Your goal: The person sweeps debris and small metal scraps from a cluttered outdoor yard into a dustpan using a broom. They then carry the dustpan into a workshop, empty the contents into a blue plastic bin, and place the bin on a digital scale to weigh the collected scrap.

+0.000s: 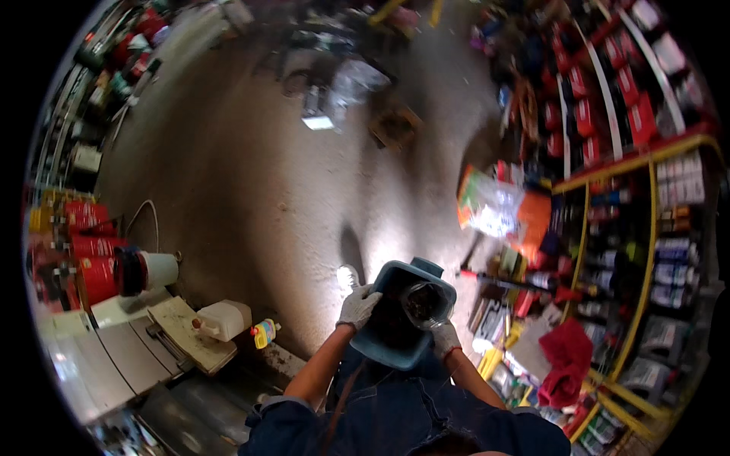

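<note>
A blue-grey plastic bin (403, 362) is held in front of my body, its open top facing up. My left hand (357, 307), in a pale work glove, is closed on the bin's left rim. My right hand (445, 340), gloved too, grips the bin's right side, its fingers partly hidden. Close to that hand, inside the bin's mouth, sits a clear round container (424, 304) with dark bits in it. The rest of the bin's inside is dark, and I cannot make out what lies there.
Shelving with a yellow frame (652, 243) lines the right, near a red cloth (566, 357) and an orange-and-clear bag (502, 209). On the left are a white jug (224, 320) and a white bucket (159, 270). A cardboard box (395, 126) stands ahead on the concrete floor.
</note>
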Demonstrator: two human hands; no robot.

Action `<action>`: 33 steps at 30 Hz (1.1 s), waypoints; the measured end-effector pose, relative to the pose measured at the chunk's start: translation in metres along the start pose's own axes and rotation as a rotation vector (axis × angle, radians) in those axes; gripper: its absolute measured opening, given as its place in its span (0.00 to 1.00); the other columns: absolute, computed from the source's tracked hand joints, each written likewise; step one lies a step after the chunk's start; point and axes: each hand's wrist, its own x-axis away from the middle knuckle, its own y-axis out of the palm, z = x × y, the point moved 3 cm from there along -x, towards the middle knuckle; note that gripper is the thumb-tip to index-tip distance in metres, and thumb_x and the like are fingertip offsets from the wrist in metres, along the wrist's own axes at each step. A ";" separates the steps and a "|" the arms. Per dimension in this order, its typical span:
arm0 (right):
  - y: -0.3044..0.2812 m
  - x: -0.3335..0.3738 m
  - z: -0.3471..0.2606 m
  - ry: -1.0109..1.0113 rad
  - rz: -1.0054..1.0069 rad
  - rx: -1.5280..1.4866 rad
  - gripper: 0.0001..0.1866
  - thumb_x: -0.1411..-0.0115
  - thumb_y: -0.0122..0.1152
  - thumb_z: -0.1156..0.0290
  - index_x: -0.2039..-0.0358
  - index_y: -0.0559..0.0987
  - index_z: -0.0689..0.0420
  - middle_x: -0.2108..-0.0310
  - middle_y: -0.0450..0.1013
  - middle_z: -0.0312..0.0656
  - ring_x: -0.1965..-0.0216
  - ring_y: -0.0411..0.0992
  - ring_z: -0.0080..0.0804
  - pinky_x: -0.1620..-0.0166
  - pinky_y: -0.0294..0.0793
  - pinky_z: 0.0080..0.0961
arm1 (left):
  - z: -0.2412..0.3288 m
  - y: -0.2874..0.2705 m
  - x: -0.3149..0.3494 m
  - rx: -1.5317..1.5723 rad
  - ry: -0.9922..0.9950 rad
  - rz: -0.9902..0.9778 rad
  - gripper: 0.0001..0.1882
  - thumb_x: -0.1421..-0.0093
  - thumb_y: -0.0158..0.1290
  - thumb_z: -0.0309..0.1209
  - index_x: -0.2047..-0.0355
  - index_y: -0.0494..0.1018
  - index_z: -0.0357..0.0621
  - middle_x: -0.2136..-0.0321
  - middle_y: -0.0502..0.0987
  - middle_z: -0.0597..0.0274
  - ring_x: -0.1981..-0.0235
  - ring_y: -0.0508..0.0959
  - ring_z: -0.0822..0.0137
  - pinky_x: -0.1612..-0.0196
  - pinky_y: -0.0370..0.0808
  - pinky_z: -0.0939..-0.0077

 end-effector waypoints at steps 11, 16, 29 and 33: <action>0.299 -0.004 -0.166 -0.088 -0.036 -0.029 0.05 0.57 0.57 0.75 0.77 0.73 0.59 0.79 0.67 0.37 0.77 0.66 0.32 0.72 0.68 0.29 | 0.049 -0.313 -0.058 -0.197 0.259 0.111 0.24 0.48 0.47 0.50 0.62 0.76 0.43 0.65 0.76 0.43 0.61 0.76 0.46 0.57 0.71 0.60; 0.453 -0.049 -0.229 0.019 -0.188 -0.150 0.06 0.57 0.56 0.76 0.75 0.72 0.57 0.78 0.66 0.37 0.74 0.67 0.32 0.68 0.70 0.31 | 0.024 -0.433 -0.093 -0.213 0.165 0.218 0.27 0.48 0.47 0.53 0.58 0.75 0.45 0.63 0.75 0.41 0.57 0.74 0.45 0.53 0.69 0.58; 0.927 -0.176 -0.397 -0.195 -0.405 0.481 0.07 0.59 0.56 0.77 0.75 0.75 0.60 0.79 0.65 0.35 0.77 0.63 0.28 0.72 0.61 0.28 | -0.039 -0.740 -0.289 0.787 -0.159 0.367 0.25 0.44 0.52 0.41 0.49 0.68 0.41 0.61 0.76 0.56 0.65 0.78 0.62 0.66 0.77 0.70; 1.064 -0.231 -0.431 -0.161 -0.531 0.670 0.15 0.61 0.61 0.72 0.71 0.78 0.66 0.75 0.73 0.42 0.75 0.69 0.32 0.69 0.68 0.28 | 0.003 -0.835 -0.310 1.102 -0.229 0.369 0.23 0.44 0.53 0.34 0.50 0.65 0.38 0.61 0.75 0.53 0.66 0.78 0.61 0.70 0.80 0.68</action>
